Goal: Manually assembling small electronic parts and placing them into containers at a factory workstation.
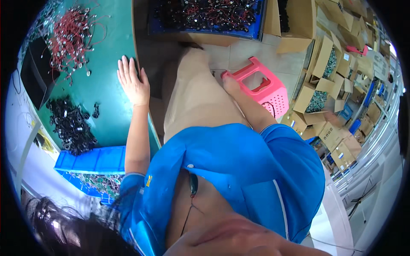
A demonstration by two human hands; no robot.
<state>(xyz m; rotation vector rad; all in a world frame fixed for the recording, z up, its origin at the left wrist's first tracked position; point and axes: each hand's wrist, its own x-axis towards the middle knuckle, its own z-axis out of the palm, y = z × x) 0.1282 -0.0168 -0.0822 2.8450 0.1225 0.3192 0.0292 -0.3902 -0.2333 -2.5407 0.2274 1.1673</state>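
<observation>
Got left hand (134, 87) palm down across the right edge of the green desk (104, 123); empty, wide, with fingers straight and slightly apart, thumb out to the side. Have right hand (231, 84) at the leg end of a pink stool (269, 93), over floor tiles (277, 64) past the desk's right edge. Can't tell whether gripping or just touching, with fingers mostly hidden. Can't tell stool tilt either.

On the desk, see a tangle of red cables (71, 36) in the far part, beyond left hand; a dark box-like item (36, 72) along the left edge; a pile of black cables (70, 126) toward the near left corner, with a small black piece (95, 110) just beside it. Also see a blue bin (92, 158) at the near end, holding thin mixed wires (100, 181).

Off the desk's right edge, far side: see a blue tray (258, 26) heaped with black and red parts, plus an open carton (302, 19) just beside it.
</observation>
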